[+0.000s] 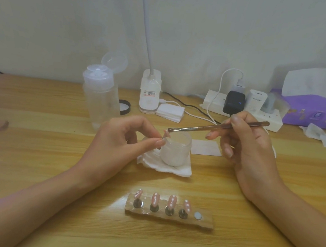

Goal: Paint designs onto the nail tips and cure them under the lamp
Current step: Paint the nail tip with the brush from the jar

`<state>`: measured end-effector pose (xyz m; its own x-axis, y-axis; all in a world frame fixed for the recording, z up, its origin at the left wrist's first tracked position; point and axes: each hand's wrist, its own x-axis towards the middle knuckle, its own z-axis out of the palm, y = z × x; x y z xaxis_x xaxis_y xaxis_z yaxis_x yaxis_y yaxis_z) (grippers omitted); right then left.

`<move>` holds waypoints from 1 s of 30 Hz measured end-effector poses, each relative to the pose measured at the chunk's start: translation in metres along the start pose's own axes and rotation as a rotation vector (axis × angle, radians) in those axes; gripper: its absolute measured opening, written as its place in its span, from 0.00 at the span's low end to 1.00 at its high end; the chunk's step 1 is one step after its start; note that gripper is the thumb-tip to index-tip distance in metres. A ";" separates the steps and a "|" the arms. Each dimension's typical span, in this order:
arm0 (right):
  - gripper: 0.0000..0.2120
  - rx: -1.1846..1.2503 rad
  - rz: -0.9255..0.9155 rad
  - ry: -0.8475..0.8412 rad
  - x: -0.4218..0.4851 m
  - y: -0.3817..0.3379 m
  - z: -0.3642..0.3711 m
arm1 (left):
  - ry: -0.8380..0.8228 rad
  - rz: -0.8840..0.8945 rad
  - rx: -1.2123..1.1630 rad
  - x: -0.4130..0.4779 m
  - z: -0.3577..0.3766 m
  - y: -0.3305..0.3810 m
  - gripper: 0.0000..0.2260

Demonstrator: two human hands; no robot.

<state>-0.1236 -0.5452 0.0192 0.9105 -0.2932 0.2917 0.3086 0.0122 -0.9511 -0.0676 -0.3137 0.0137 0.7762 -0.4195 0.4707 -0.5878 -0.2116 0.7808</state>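
Grip, left hand [124,139]: thumb and forefinger pinch pink nail tip [165,133], held at rim of white jar [175,150]. Grip, right hand [250,148]: fingers curled round brush [208,127], bristle end touching nail tip. Four painted tips [155,199] upright on holder [168,217], nearer on table [47,221].

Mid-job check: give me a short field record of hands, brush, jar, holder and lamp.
left hand: pinches one pink nail tip over the jar
right hand: holds brush, bristles at that nail tip
jar: open, standing on folded tissue
holder: four painted tips upright, rightmost spot empty
lamp: base behind jar, head out of frame
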 end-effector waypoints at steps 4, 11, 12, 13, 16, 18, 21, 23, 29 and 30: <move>0.11 -0.047 0.021 -0.008 0.000 0.001 0.001 | -0.003 0.009 -0.007 0.000 0.000 0.001 0.06; 0.10 -0.024 -0.023 -0.027 0.000 0.000 0.001 | -0.005 0.011 -0.006 0.001 -0.001 0.000 0.06; 0.10 -0.044 -0.013 -0.025 0.000 0.001 0.002 | -0.005 0.011 -0.006 0.001 0.000 0.000 0.06; 0.10 -0.052 0.002 -0.010 0.000 0.001 0.001 | -0.004 0.012 -0.005 0.001 0.000 0.000 0.06; 0.11 -0.016 0.013 0.022 0.001 0.001 -0.001 | -0.011 0.019 -0.004 0.000 -0.001 -0.001 0.06; 0.11 0.016 -0.017 0.003 0.000 0.000 -0.001 | -0.021 0.024 -0.015 -0.001 -0.001 -0.001 0.06; 0.11 -0.026 -0.031 -0.028 -0.001 0.001 0.001 | -0.027 0.034 -0.014 -0.001 -0.002 -0.002 0.05; 0.11 -0.059 -0.010 -0.003 0.000 0.002 0.000 | -0.027 0.035 -0.015 -0.001 -0.002 -0.002 0.05; 0.11 -0.007 -0.062 -0.035 -0.001 0.002 0.000 | -0.024 0.026 -0.007 0.000 -0.001 -0.002 0.05; 0.11 -0.026 -0.055 -0.037 -0.001 0.002 0.000 | -0.022 0.024 -0.003 -0.001 -0.001 -0.002 0.05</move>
<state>-0.1236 -0.5450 0.0171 0.9022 -0.2568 0.3465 0.3514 -0.0283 -0.9358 -0.0664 -0.3118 0.0121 0.7565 -0.4436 0.4805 -0.6057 -0.1984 0.7705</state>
